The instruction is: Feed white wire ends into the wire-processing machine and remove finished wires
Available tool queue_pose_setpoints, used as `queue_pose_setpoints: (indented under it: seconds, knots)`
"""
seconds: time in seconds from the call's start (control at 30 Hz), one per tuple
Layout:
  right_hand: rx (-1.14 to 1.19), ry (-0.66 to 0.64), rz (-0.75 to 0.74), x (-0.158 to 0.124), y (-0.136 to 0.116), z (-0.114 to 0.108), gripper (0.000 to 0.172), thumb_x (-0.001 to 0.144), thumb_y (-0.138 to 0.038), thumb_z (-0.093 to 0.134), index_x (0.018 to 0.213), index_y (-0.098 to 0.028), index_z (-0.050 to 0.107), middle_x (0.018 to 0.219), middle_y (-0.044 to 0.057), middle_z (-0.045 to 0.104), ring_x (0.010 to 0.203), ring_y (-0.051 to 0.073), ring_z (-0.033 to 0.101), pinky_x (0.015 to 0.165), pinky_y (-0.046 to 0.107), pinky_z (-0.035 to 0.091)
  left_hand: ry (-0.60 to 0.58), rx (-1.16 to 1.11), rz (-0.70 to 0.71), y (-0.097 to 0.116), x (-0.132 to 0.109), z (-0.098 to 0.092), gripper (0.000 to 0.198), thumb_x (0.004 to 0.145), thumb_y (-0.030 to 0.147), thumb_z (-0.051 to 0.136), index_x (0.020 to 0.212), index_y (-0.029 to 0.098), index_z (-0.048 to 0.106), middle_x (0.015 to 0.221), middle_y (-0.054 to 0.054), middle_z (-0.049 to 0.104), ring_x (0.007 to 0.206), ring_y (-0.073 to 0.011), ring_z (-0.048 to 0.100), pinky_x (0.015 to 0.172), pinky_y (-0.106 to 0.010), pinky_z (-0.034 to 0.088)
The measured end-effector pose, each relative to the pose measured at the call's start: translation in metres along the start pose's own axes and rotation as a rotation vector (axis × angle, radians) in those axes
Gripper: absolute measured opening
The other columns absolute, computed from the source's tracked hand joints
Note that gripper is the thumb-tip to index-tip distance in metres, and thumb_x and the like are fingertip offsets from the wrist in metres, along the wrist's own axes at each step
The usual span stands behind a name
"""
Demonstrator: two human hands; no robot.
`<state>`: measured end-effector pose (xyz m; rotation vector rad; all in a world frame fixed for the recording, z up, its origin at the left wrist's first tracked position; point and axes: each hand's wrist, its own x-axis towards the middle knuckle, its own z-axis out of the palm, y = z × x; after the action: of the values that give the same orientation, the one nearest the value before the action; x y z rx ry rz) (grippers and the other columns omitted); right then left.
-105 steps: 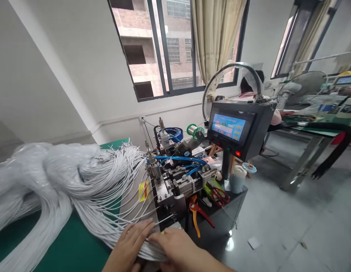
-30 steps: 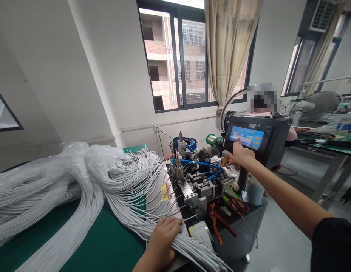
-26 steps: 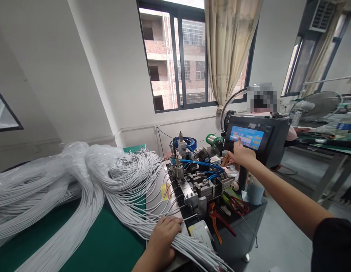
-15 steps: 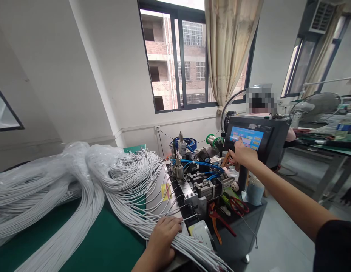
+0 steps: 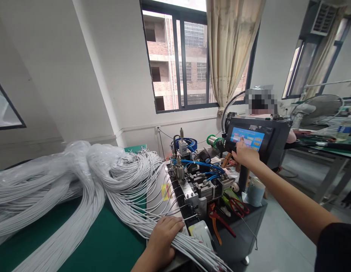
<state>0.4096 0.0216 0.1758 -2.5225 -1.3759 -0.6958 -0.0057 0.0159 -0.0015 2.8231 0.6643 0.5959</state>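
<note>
Cables (image 5: 192, 246), slim, smooth, white, are running beneath the left hand (image 5: 165, 235), which is gripping them; the right hand (image 5: 247, 154), half-curled, empty, is pointing at the screen (image 5: 252, 133).

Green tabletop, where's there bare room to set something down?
The widest bare patch of the green tabletop lies between the white cable bundle running lower-left and the cables under the left hand. A smaller one shows left of that bundle. Around the machine it's crowded with an orange-red cutter, scissors and a pale tub.
</note>
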Motion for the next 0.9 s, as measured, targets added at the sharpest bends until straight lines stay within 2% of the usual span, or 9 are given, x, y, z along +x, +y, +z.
queue_pose_setpoints:
  seconds: [0.3, 0.67, 0.9]
  knots:
    - [0.003, -0.015, 0.004, 0.0005, 0.0032, -0.0018, 0.056, 0.094, -0.041, 0.037, 0.134, -0.003, 0.044, 0.154, 0.033, 0.015, 0.093, 0.039, 0.067, 0.072, 0.05, 0.052, 0.007, -0.011, -0.004, 0.0008, 0.0011, -0.0003, 0.071, 0.053, 0.009, 0.05, 0.121, 0.026, 0.058, 0.13, -0.002, 0.06, 0.116, -0.0247, 0.054, 0.101, -0.042, 0.04]
    - [-0.002, 0.007, -0.009, 0.0036, 0.0032, 0.0019, 0.053, 0.093, -0.037, 0.039, 0.132, -0.001, 0.046, 0.151, 0.034, 0.021, 0.094, 0.039, 0.067, 0.072, 0.051, 0.053, -0.02, -0.012, -0.02, 0.0004, -0.0008, -0.0013, 0.071, 0.053, 0.009, 0.052, 0.121, 0.028, 0.057, 0.131, 0.0, 0.059, 0.118, -0.0232, 0.053, 0.104, -0.04, 0.039]
    - [0.019, 0.0, -0.002, 0.0046, 0.0054, 0.0043, 0.054, 0.093, -0.039, 0.04, 0.134, -0.003, 0.045, 0.152, 0.032, 0.023, 0.097, 0.038, 0.066, 0.075, 0.05, 0.053, 0.006, -0.02, -0.012, 0.0013, 0.0011, -0.0009, 0.069, 0.054, 0.007, 0.05, 0.12, 0.028, 0.058, 0.129, 0.0, 0.06, 0.117, -0.0232, 0.053, 0.102, -0.041, 0.039]
